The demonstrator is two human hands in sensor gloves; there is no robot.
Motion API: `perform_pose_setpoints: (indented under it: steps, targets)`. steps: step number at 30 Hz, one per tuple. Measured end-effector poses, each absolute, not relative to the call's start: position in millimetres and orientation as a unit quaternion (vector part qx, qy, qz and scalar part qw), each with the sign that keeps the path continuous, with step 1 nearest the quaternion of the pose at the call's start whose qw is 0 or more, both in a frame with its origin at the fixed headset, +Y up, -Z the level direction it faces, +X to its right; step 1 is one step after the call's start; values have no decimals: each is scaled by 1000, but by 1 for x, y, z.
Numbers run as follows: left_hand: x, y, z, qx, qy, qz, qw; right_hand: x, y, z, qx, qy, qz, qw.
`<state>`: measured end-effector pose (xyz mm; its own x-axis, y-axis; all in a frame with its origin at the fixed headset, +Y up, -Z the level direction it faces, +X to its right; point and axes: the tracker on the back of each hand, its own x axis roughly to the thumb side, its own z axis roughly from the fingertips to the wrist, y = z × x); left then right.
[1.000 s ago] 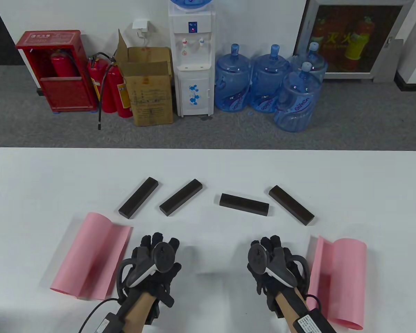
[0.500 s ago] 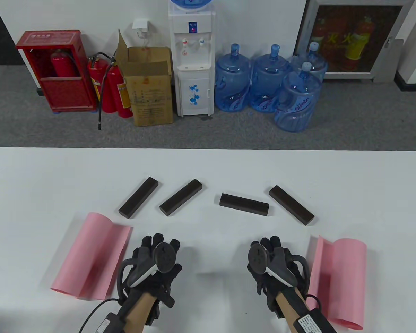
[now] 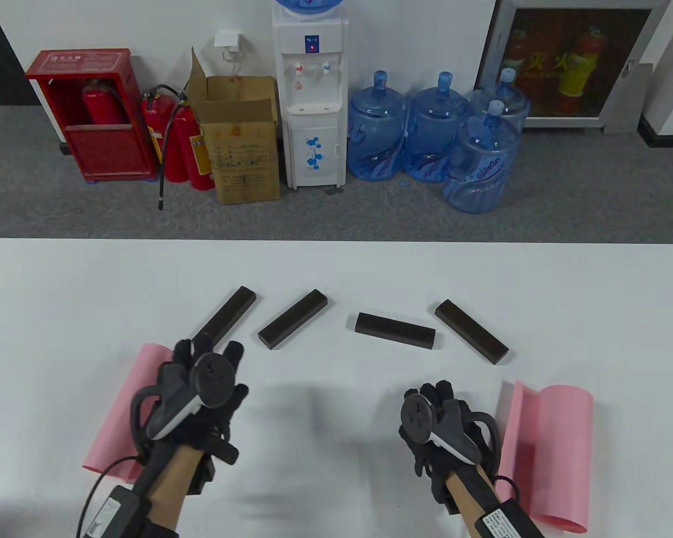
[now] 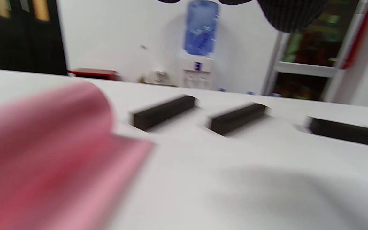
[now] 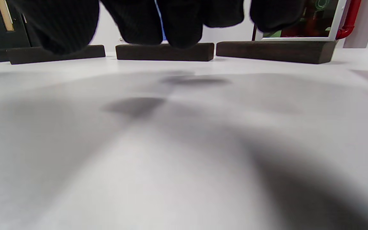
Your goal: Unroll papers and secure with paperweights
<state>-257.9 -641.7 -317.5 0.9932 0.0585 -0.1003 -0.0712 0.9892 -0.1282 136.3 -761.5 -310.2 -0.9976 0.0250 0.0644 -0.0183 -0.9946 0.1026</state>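
The left hand [image 3: 199, 392], its fingers spread and holding nothing, was seen over the left pink paper roll [image 3: 120, 417] at lower left, whose long axis ran diagonally toward upper right, paperweights [image 3: 293, 326] lying beyond.

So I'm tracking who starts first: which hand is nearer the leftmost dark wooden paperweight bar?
Left. The left hand sits just below the leftmost dark wooden paperweight bar, overlapping its near end; the right hand is far off to its right.
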Motion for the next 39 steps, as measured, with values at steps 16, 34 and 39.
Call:
perform_pose_setpoints:
  steps: [16, 34, 39]
  targets:
    - [-397, -730, -320, -163, 250, 80, 951, 135, -763, -310, 34, 55, 998, 4]
    - [-335, -738, -324, -150, 142, 82, 975, 132, -763, -309, 44, 58, 997, 5]
    - [-314, -708, -313, -114, 97, 172, 974, 131, -764, -309, 47, 57, 997, 5]
